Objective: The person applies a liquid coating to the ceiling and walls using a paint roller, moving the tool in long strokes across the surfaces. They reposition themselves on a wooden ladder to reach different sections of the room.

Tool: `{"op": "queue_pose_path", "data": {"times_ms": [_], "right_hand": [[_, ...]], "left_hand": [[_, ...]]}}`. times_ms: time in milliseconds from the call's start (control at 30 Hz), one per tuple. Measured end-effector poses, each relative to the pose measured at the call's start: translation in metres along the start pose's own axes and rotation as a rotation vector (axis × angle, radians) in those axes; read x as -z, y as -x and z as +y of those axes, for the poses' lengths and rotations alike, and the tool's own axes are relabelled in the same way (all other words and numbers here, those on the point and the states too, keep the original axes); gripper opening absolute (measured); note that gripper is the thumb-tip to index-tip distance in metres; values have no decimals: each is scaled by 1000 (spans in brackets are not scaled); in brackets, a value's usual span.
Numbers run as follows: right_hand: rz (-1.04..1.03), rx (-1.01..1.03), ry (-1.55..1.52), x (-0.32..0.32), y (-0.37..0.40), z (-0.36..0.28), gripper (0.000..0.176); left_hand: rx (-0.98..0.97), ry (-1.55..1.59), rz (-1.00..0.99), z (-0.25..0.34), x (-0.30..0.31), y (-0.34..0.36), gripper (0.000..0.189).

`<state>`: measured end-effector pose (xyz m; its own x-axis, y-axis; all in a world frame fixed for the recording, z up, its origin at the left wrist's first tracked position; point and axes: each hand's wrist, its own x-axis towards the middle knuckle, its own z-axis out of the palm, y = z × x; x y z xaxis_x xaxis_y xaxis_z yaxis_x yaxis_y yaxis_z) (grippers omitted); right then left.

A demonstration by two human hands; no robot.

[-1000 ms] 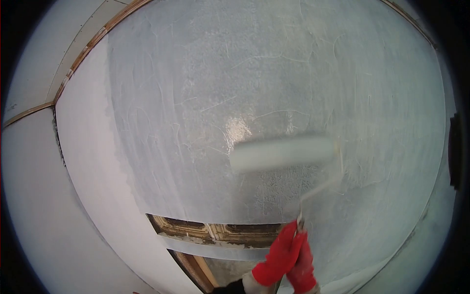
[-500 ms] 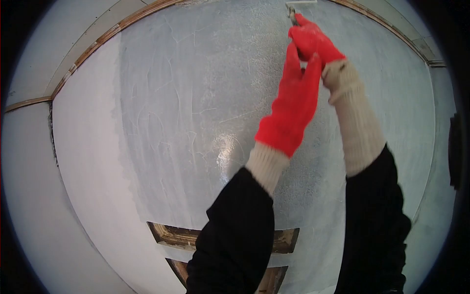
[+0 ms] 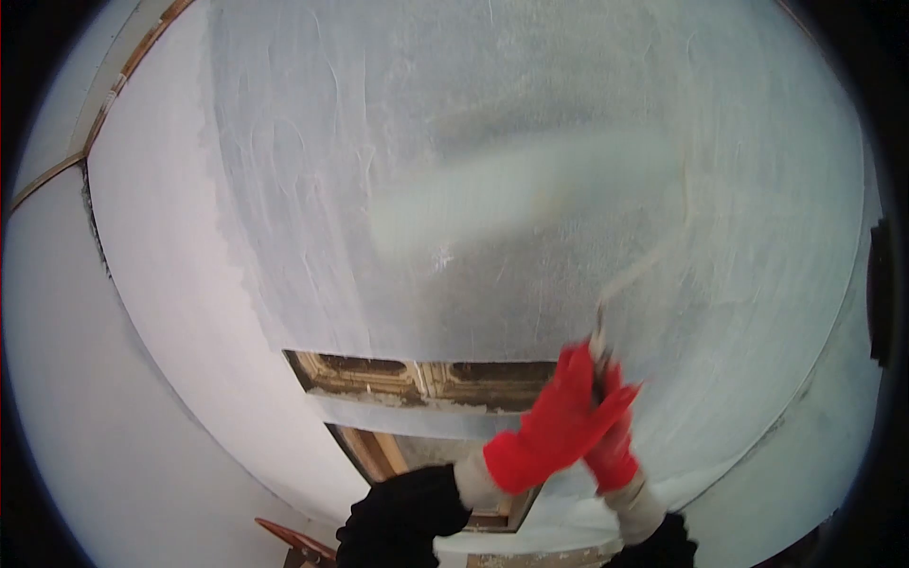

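A paint roller (image 3: pixel 530 194) shows as a wide, pale, motion-blurred shape in front of the grey wall. Its thin bent rod (image 3: pixel 653 260) runs down to the handle at my hands. My left hand (image 3: pixel 561 417), in a red-coated glove with a knitted cuff, is closed around the handle. Just right of it and partly behind it, my right hand (image 3: pixel 615 452) in a matching glove is also closed on the handle. The handle is mostly hidden by the gloves. The wall (image 3: pixel 454 303) looks wet and streaked, with fine raised lines.
Wood-framed openings (image 3: pixel 421 379) sit low in the wall, close to my hands and left forearm. A white strip (image 3: pixel 161 218) borders the grey area on the left. Wooden trim (image 3: pixel 114 90) runs along the upper left. A dark object (image 3: pixel 881 293) is at the far right.
Both hands have come down from the top of the wall to low beside the openings, still on the roller. The view has tilted downward, and the roller is now larger and blurred.
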<state>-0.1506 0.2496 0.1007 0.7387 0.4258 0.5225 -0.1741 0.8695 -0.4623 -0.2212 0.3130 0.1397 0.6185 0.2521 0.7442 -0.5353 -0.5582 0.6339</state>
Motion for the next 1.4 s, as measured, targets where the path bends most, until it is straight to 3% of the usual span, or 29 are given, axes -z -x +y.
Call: {"op": "queue_pose_path", "data": {"times_ms": [33,67,100,133,200,300,400,500,633,667,733,767,800,933,1033,1100,1167,1200,1333,1400], "right_hand": [[-86,-31,423,28,33,8,43],[-183,-54,841,55,65,20,35],[-114,35,852,84,94,46,30],[-145,-88,986,100,116,53,41],[-266,126,1171,96,137,54,39],[-163,25,1107,100,155,72,50],[-56,15,1167,82,156,78,57],[-138,101,1185,77,153,81,60],[-224,92,1339,148,176,121,73],[-226,117,1335,123,164,116,73],[121,-267,414,75,150,109,50],[107,-545,98,101,136,109,46],[152,-550,-22,97,133,114,47],[109,-363,-49,26,74,98,54],[27,-159,-187,-47,6,85,61],[-232,578,1176,-76,-33,69,58],[-276,783,1022,-118,-86,59,56],[-277,760,1061,-147,-103,42,55],[-326,808,1035,-237,-188,-8,59],[-300,841,1105,-283,-223,-34,54]], "left_hand": [[211,193,-76,-18,-6,31,48],[282,255,-105,-41,-14,63,39],[403,266,-61,-56,-24,93,34],[431,358,-10,-70,-33,119,32],[510,430,-12,-82,-34,143,31],[696,650,-11,-94,-33,164,29],[706,762,43,-111,-31,172,30],[794,780,50,-112,-24,174,28],[742,819,62,-117,-19,170,30],[720,813,53,-116,-17,166,30],[765,798,71,-110,-13,153,31],[741,795,66,-106,-9,143,32],[723,787,60,-103,-4,133,32],[658,702,50,-75,27,73,35],[432,527,38,-47,63,7,37],[301,503,61,-22,86,-38,39],[111,409,108,13,107,-74,43],[-3,288,129,30,117,-89,46],[-252,350,130,77,147,-152,57],[-260,324,113,96,163,-188,58]]}}
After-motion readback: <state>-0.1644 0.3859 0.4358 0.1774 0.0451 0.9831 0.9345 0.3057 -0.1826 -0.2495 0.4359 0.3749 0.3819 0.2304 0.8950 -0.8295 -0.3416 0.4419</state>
